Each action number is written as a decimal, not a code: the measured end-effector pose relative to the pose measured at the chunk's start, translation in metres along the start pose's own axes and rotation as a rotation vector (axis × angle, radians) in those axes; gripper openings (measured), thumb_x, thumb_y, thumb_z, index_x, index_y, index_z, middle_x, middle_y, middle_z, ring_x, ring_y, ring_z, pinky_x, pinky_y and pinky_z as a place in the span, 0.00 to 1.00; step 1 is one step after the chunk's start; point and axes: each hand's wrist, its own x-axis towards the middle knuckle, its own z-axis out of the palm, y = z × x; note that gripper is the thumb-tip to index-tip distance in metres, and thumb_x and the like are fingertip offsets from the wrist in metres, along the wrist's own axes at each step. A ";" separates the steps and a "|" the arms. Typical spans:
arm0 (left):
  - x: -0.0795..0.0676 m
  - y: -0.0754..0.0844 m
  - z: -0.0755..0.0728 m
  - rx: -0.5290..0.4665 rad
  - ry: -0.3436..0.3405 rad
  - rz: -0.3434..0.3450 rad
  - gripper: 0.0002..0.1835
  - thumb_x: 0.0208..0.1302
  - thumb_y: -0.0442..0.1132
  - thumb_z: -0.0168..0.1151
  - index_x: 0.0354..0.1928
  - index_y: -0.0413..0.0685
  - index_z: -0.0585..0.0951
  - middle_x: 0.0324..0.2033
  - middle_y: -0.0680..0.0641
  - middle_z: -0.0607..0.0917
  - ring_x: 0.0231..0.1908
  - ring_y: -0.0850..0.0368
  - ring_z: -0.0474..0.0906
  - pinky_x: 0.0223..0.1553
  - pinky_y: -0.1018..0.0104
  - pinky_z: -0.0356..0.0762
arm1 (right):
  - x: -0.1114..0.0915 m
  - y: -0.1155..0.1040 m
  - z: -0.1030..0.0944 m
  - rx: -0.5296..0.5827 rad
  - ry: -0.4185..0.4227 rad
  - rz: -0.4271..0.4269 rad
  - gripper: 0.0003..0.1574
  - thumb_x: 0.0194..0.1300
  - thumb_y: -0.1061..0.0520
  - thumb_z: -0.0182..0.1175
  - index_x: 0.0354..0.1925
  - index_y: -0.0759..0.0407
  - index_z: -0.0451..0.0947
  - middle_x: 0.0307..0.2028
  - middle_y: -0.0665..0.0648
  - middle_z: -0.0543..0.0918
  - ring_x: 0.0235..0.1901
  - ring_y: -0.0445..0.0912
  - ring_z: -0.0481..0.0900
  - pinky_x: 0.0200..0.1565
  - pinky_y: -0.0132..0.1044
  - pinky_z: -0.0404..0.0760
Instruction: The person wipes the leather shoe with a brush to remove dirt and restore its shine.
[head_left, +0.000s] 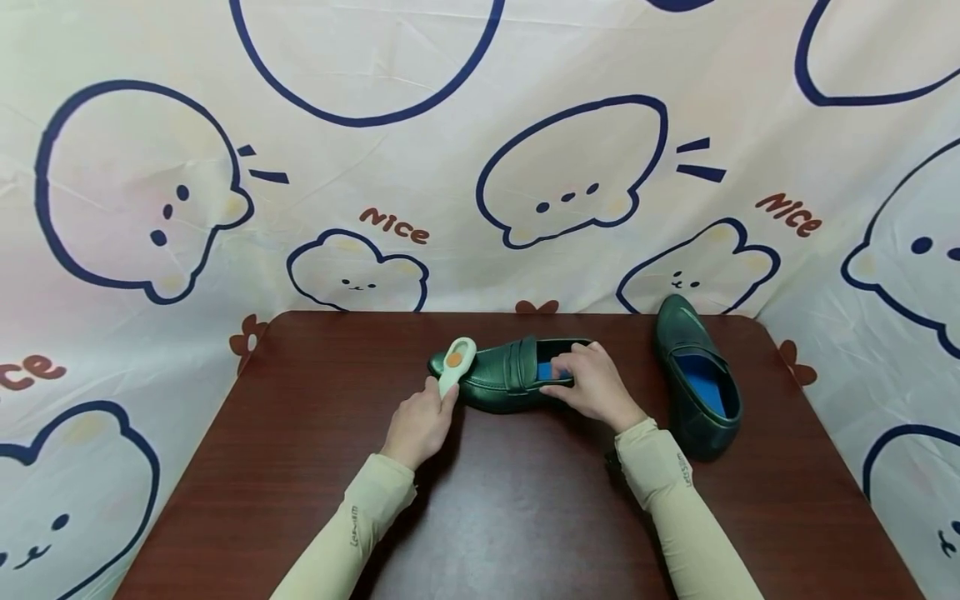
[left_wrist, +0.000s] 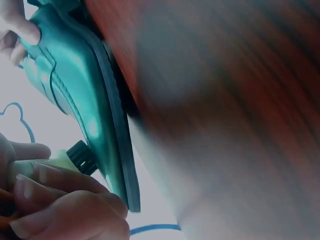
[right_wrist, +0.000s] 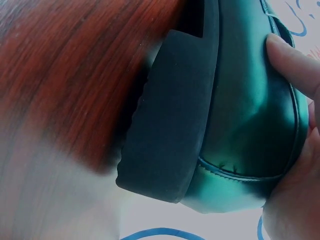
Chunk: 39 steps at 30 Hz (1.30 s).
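A dark green loafer (head_left: pixel 489 380) with a blue insole lies on the table, toe to the left. My left hand (head_left: pixel 417 427) holds a small pale green shoe brush (head_left: pixel 467 355) by its handle over the toe. In the left wrist view the dark bristles (left_wrist: pixel 83 157) are right at the upper of the toe. My right hand (head_left: pixel 597 387) pinches the loafer's side rim near the heel, thumb outside and fingers in the opening. The right wrist view shows the thumb on the green upper (right_wrist: pixel 245 95) above the thick black heel.
The matching green loafer (head_left: pixel 693 367) stands at the right of the brown table (head_left: pixel 315 483), toe toward the back. A white cloth (head_left: pixel 450 183) printed with blue cartoon outlines hangs behind the table and along its sides.
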 end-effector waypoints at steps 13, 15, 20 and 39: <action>0.001 -0.027 -0.016 -0.008 0.049 -0.092 0.25 0.82 0.56 0.44 0.38 0.39 0.69 0.21 0.41 0.76 0.23 0.40 0.78 0.26 0.47 0.73 | -0.001 0.002 0.001 0.013 0.015 0.000 0.27 0.55 0.49 0.81 0.19 0.46 0.69 0.16 0.42 0.66 0.27 0.43 0.64 0.45 0.42 0.63; 0.002 -0.029 -0.017 -0.028 0.043 -0.100 0.25 0.82 0.56 0.43 0.39 0.39 0.69 0.22 0.41 0.77 0.23 0.41 0.78 0.27 0.47 0.73 | -0.001 0.001 0.002 0.018 0.017 -0.006 0.26 0.54 0.49 0.81 0.20 0.46 0.70 0.17 0.43 0.67 0.27 0.43 0.65 0.45 0.43 0.63; 0.005 -0.016 -0.016 -0.078 0.040 -0.042 0.25 0.83 0.57 0.43 0.40 0.40 0.70 0.22 0.41 0.77 0.24 0.42 0.78 0.29 0.48 0.73 | -0.001 0.002 0.002 0.020 0.023 -0.013 0.28 0.52 0.49 0.83 0.17 0.45 0.70 0.17 0.42 0.69 0.27 0.43 0.65 0.45 0.42 0.63; 0.018 0.034 0.010 -0.075 -0.043 0.010 0.28 0.83 0.57 0.43 0.55 0.34 0.74 0.30 0.38 0.83 0.29 0.42 0.82 0.34 0.48 0.79 | -0.002 0.002 -0.001 -0.030 0.008 -0.023 0.31 0.48 0.47 0.85 0.12 0.44 0.69 0.14 0.41 0.67 0.25 0.42 0.63 0.42 0.41 0.63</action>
